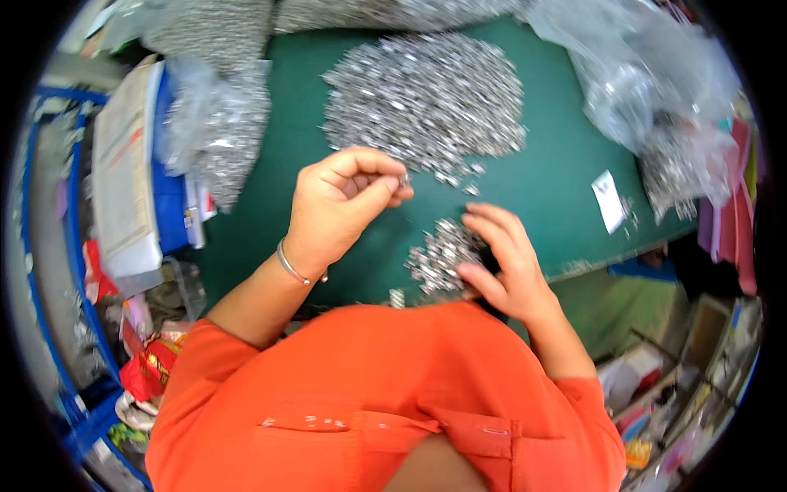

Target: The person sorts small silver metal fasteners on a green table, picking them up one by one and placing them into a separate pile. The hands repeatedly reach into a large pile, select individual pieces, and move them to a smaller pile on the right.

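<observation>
Overhead, a green table [557, 176] bears heaped small metal parts [426, 98].

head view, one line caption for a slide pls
Left hand pinches a small metal part while right hand rests on a small pile on the green table.

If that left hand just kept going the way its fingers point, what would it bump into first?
Probably the loose metal pieces trailing off the big silvery heap on the green table. The left hand pinches one small piece; depth is uncertain.
</observation>
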